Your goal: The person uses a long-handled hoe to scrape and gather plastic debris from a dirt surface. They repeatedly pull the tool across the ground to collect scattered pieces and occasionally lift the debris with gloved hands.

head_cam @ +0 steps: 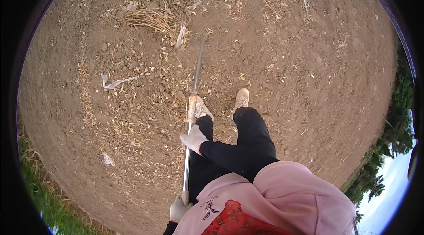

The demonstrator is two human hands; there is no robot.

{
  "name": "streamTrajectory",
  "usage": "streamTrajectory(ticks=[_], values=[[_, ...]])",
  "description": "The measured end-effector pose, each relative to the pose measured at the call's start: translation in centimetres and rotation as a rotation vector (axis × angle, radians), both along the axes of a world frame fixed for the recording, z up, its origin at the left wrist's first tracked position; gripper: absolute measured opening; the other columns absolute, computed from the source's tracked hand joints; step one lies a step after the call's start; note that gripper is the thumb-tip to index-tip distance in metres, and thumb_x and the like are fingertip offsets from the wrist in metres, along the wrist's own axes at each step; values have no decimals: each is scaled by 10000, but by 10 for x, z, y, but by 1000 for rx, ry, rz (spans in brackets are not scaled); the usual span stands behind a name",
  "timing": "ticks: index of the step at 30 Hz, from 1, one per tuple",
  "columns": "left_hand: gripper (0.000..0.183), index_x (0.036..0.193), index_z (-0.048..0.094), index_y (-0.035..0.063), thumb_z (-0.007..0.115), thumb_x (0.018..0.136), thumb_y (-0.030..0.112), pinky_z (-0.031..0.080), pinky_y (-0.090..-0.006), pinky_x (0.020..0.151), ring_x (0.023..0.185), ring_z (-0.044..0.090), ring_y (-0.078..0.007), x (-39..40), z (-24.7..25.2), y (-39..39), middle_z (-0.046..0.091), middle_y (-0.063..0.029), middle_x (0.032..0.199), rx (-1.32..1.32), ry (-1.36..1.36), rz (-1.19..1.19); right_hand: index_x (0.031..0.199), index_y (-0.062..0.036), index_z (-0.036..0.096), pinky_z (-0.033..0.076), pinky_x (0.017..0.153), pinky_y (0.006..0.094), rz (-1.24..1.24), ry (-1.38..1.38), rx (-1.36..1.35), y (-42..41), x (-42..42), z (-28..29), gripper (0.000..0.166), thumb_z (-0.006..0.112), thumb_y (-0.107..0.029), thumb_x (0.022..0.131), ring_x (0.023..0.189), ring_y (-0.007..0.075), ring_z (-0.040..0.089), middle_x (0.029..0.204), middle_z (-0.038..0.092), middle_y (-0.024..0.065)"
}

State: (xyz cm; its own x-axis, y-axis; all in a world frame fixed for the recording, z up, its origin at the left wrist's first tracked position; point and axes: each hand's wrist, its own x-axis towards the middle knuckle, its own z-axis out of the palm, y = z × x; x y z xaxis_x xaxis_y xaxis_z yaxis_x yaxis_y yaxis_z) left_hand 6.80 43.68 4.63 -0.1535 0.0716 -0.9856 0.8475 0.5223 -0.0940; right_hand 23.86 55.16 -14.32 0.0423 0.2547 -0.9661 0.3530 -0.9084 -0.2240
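A long metal-handled tool (186, 165), with a darker front section, runs from beside my body out over the soil. My right hand (194, 138), in a white knitted glove, grips its middle. Lower down, my left hand (180, 209), gloved the same way, closes around the rear end of the handle. The tool's far end touches the ground beyond my shoes, and the shape of its head is too blurred to tell. Near that end lie a bundle of dry stalks (149, 19) and a scrap of pale plastic film (181, 37).
My left shoe (202, 108) is close beside the tool, and my right shoe (242, 97) stands on the soil. Plastic film strips (117, 82) and dry leaves lie scattered about. Green grass (49, 198) borders the lower left; trees (399, 119) stand at the right.
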Motion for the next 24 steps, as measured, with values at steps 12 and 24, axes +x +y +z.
streamTrajectory(ticks=[12,24], values=[[247,932,486,35,562,787,219,492,-503,696,745,628,-421,178,-121,195,636,-228,768,474,-123,-107,952,63,385,487,457,359,-523,-89,417,227,179,-64,350,583,-180,799,507,233,579,658,548,127],[338,961,495,51,607,738,279,494,-487,689,771,636,-401,165,18,62,646,-210,801,9,209,-36,1169,151,343,499,716,374,-73,157,-40,41,126,-34,654,643,-267,766,837,308,617,943,578,253]])
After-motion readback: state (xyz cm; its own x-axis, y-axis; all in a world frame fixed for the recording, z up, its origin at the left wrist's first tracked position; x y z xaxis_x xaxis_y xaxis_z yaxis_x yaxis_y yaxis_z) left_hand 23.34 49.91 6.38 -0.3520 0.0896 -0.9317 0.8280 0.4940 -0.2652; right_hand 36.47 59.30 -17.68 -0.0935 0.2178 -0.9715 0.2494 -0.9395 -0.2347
